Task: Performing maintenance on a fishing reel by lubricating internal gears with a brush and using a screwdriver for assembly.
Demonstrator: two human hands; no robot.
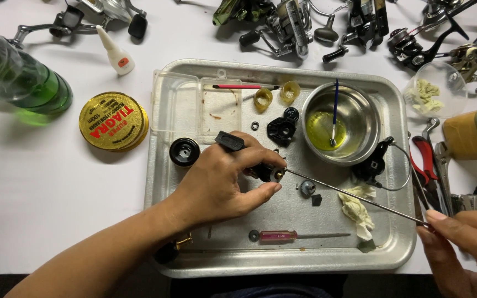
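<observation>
My left hand (222, 182) pinches a small black reel part (266, 173) over the middle of the metal tray (398, 243). My right hand (465, 243), near the counter's front right corner, is pressed together around the end of a thin metal rod (354, 197); the rod's tip touches the reel part. On the tray I see a steel bowl (360, 110) with yellow liquid and a blue brush (335, 110) toward the far right, a crumpled cloth (357, 209) under the rod, and a purple-handled screwdriver (282, 236) along the front edge. A round gold tin (113, 121) lies left of the tray.
</observation>
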